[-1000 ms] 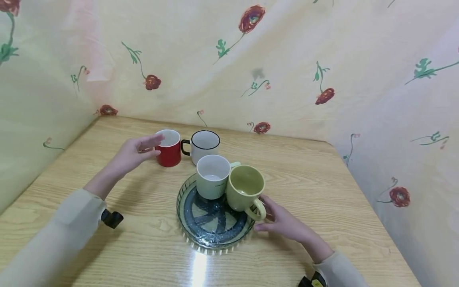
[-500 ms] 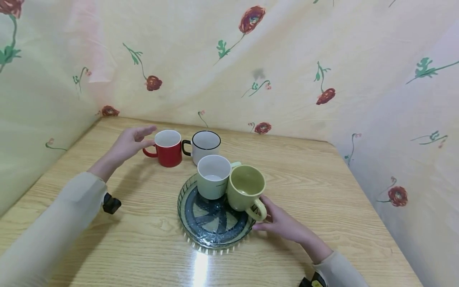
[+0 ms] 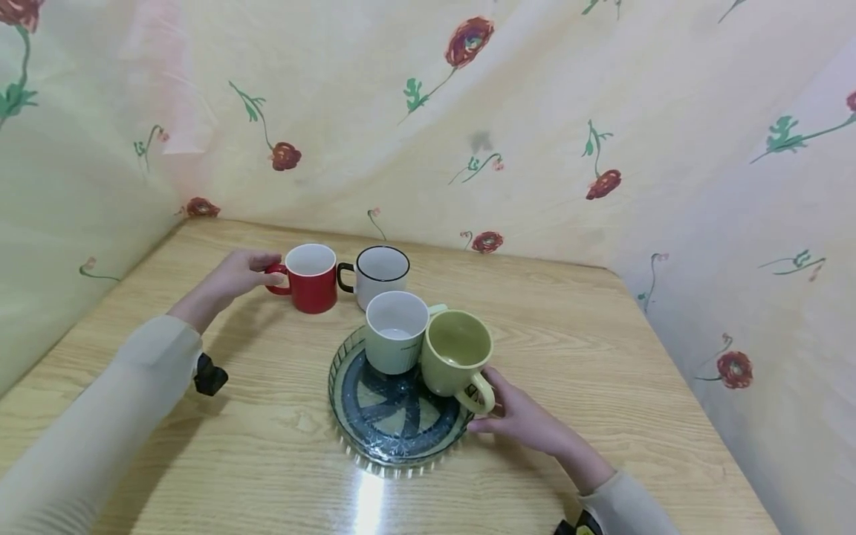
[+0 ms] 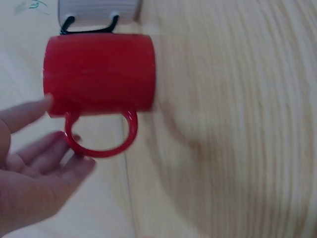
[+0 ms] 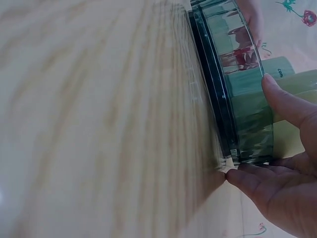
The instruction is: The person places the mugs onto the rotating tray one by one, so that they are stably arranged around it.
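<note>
At the back left of the table stands a red mug [image 3: 314, 293] with a white inside. My left hand [image 3: 232, 281] is at its handle [image 4: 101, 152]; fingertips touch the handle's outer curve while the thumb extends beside the mug's body. On a round glass tray [image 3: 339, 417] with a dark blue pattern sit a pale mug [image 3: 393, 349] and a yellow-green mug [image 3: 441, 373], side by side. My right hand [image 3: 524, 420] holds the tray's right edge beside the yellow-green mug's handle. In the right wrist view, its thumb lies at the rim and its fingers are low on the ribbed wall.
A white mug [image 3: 383, 288] with a black rim and black handle stands between the red mug and the tray. The wooden table [image 3: 575, 334] ends at a flower-printed cloth [image 3: 535, 96] behind and at the sides.
My left hand has drawn back leftward from beside the red mug's body and come down to its handle. The right hand stays at the tray's edge; the mugs have not moved.
</note>
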Demonstrator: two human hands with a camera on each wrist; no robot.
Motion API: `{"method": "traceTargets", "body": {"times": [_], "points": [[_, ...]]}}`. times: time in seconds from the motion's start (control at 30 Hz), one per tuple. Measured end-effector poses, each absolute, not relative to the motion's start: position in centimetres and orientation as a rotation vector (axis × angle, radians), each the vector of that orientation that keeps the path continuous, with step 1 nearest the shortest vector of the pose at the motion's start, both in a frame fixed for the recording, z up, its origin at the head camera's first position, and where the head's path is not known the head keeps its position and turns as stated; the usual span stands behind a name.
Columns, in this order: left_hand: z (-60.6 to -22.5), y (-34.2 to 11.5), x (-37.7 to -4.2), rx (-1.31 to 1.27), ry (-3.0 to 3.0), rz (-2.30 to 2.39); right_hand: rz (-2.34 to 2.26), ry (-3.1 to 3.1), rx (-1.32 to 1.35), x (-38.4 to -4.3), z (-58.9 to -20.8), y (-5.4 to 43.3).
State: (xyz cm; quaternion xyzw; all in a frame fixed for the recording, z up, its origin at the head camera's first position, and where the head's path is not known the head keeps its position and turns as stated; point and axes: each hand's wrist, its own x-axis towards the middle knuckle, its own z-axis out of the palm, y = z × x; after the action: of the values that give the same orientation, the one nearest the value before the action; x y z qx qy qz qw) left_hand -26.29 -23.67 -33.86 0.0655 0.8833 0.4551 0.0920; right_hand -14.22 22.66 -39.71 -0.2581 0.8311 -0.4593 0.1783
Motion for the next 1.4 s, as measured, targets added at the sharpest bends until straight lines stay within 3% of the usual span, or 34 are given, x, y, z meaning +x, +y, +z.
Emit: {"method": "traceTargets", "body": {"times": [0.67, 1.4], "points": [[-35.4, -24.8, -26.6, -0.097, 2.240, 1.595, -1.278, 2.358, -0.712, -14.4, -39.5, 22.7], [-36.0, -24.4, -25.3, 0.033, 2.240, 1.615, -1.275, 2.369, -0.744, -14.1, -40.1, 22.8]]}}
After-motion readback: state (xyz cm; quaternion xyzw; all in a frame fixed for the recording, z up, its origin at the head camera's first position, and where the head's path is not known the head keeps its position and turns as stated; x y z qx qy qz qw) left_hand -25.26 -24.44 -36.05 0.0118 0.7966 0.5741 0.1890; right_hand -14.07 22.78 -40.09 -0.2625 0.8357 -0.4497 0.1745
